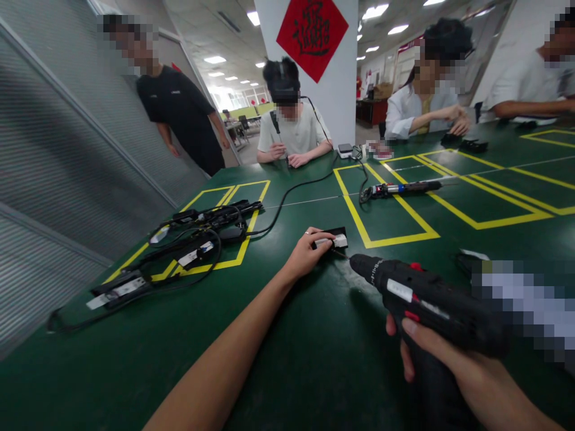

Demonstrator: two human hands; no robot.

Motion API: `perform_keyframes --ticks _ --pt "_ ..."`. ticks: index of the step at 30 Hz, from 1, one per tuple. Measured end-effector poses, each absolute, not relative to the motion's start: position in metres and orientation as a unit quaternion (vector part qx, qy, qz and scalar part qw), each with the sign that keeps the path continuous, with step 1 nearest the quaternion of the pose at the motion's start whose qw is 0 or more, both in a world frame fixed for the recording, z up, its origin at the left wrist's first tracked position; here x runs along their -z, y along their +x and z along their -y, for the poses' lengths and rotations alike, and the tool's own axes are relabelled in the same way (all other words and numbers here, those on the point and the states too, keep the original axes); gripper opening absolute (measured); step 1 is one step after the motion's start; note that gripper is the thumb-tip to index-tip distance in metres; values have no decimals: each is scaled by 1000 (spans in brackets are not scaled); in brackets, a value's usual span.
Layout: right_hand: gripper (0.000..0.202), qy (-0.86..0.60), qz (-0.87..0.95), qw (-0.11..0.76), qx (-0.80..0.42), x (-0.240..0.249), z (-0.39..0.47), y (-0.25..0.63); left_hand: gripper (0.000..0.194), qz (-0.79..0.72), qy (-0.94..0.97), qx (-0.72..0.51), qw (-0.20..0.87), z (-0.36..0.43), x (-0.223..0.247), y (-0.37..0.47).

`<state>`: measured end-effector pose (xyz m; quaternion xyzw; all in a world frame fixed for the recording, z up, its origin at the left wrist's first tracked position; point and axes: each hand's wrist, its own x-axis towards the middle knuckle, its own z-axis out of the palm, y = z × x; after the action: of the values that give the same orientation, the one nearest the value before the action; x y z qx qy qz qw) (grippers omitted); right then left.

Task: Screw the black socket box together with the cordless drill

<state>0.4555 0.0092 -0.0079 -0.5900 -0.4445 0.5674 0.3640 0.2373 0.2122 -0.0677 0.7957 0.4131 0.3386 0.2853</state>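
Observation:
My right hand (442, 353) is wrapped round the grip of a black cordless drill (426, 296) with red accents. The drill points left, and its thin bit reaches close to a small black block with a white part (339, 240) on the table. Whether the bit touches the block cannot be made out. My left hand (309, 251) pins this block down, fingers bent over its left end and hiding part of it. A ring shows on one finger of that hand.
Black adapters with cables (211, 239) lie tangled at the left. A pen-shaped electric tool (404, 188) lies inside yellow tape (399, 240) on the green table (278, 371). A cable (287, 200) crosses toward the far side, where people (294, 126) sit; another person (179, 114) stands left.

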Motion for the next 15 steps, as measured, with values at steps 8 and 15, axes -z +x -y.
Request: perform_keyframes --ticks 8,15 --pt "34 -587 440 373 -567 8 -9 456 28 -408 796 -343 285 -212 69 237" --pt "34 -569 438 365 -593 12 -9 459 29 -406 799 -342 284 -212 69 236"
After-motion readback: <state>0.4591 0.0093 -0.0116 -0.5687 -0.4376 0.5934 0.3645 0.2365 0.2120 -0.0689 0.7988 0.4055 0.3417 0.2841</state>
